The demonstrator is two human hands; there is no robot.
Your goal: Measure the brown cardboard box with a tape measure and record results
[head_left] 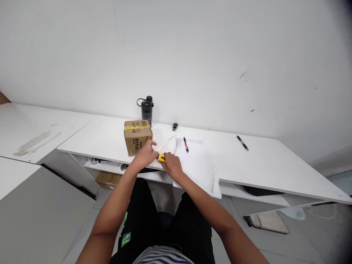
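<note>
Between my two hands, at the front edge of the white desk, is a small yellow-and-black tape measure (pixel 161 157). My right hand (pixel 172 165) has its fingers closed around the right side of it. At its left side, my left hand (pixel 146 155) is curled with the thumb and fingertips against it, one finger raised; the exact grip is partly hidden. Just behind my left hand stands a cardboard box (pixel 134 137) with yellow tape across its top. White paper sheets (pixel 196 161) lie beside my right hand, some overhanging the desk edge.
A black shaker bottle (pixel 146 110) stands behind the box. On the papers rests a red-and-black pen (pixel 186 145); a black pen (pixel 242 143) lies farther right. A small dark blue object (pixel 175 126) sits near the wall. Under the desktop (pixel 261 165) runs a shelf with things on it.
</note>
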